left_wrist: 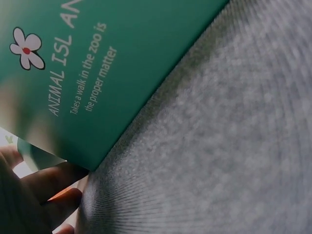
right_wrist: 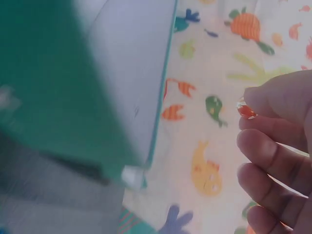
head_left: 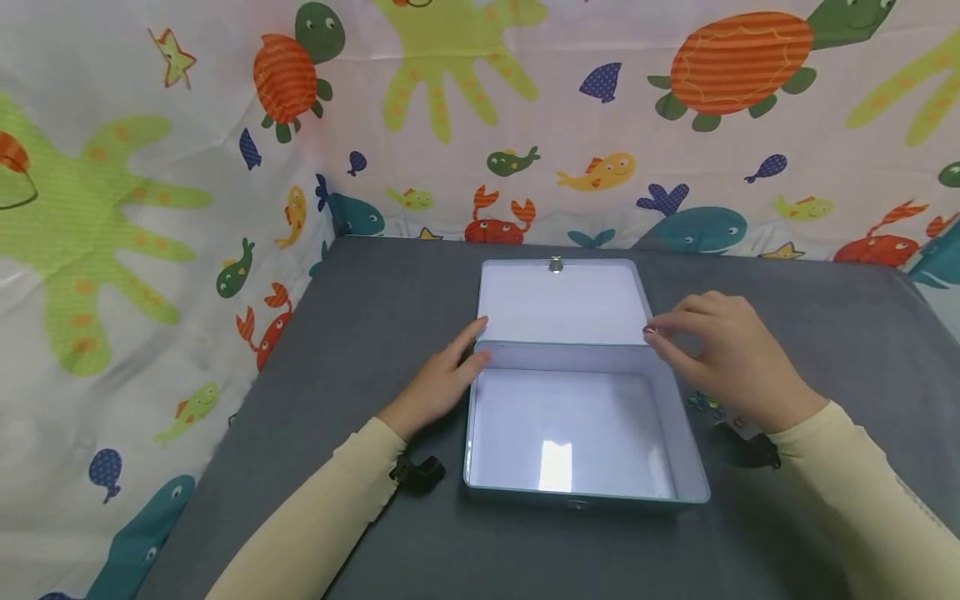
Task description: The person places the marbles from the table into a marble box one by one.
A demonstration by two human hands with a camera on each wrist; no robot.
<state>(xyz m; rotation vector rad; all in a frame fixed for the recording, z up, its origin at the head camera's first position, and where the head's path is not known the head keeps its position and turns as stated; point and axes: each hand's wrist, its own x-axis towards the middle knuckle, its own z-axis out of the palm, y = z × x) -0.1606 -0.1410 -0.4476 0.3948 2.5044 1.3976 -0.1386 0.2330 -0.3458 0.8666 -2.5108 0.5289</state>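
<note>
Currently, right hand (head_left: 727, 358): we are pinching a small, glassy, red-and-clear piece (right_wrist: 246, 110) near the white-inside lid (head_left: 558, 300).
Left hand (head_left: 441, 379), spread: we are touching the green, white-lined, rectangular box (head_left: 600, 417).

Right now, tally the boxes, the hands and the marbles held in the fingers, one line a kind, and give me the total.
Box: 1
Hands: 2 (left hand, right hand)
Held marble: 1
Total: 4
</note>
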